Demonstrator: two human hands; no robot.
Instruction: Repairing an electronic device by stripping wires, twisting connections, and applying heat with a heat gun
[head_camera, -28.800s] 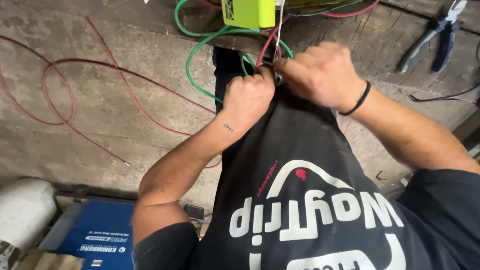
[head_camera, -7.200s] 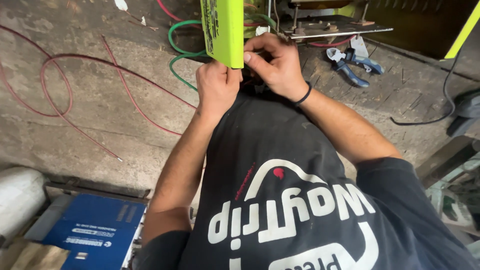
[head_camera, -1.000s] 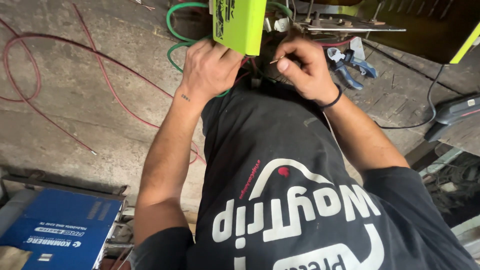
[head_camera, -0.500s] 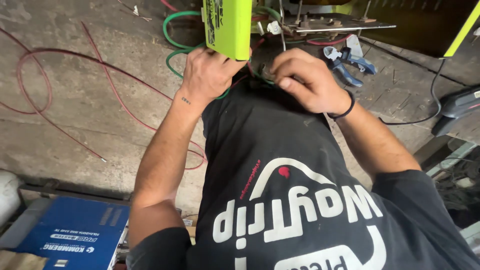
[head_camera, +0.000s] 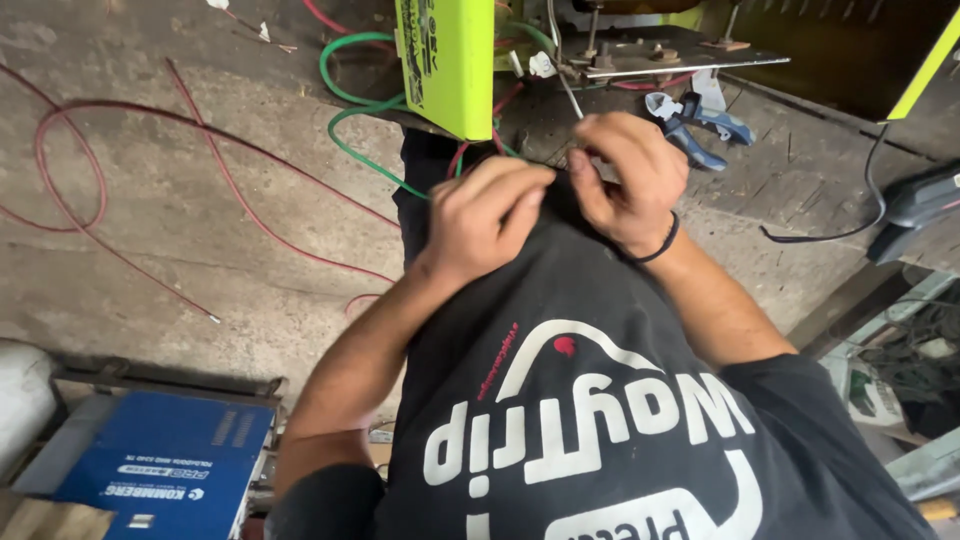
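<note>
— Fingers (head_camera: 520, 190) of our left hand (head_camera: 480, 215) are curled tight, pinching something small at the hem of our dark shirt (head_camera: 580, 400); we judge it is a thin wire (head_camera: 572, 100), but the fingers hide the pinched part.

— And our right hand (head_camera: 625, 180)?

— Clenched too, thumb and fingertips nipped on the same spot, so the two hands nearly touch. The pale wire rises from between them toward the metal bracket (head_camera: 680, 62) above.

— How will it handle?

— Light and springy, we'd say, bending easily yet keeping a kink. It looks slippery and thin enough to snap if twisted hard, so we'd take it close to the end, between thumb and forefinger pads.

— What lies around us?

— A lime-green box (head_camera: 445, 60) stands just beyond the left hand, with a green cable (head_camera: 345, 120) looping beside it. Blue-handled pliers (head_camera: 700, 120) lie near the right hand. Red wire (head_camera: 150, 120) trails over the concrete floor (head_camera: 200, 260), and a blue case (head_camera: 160, 465) sits well apart, lower left.
</note>
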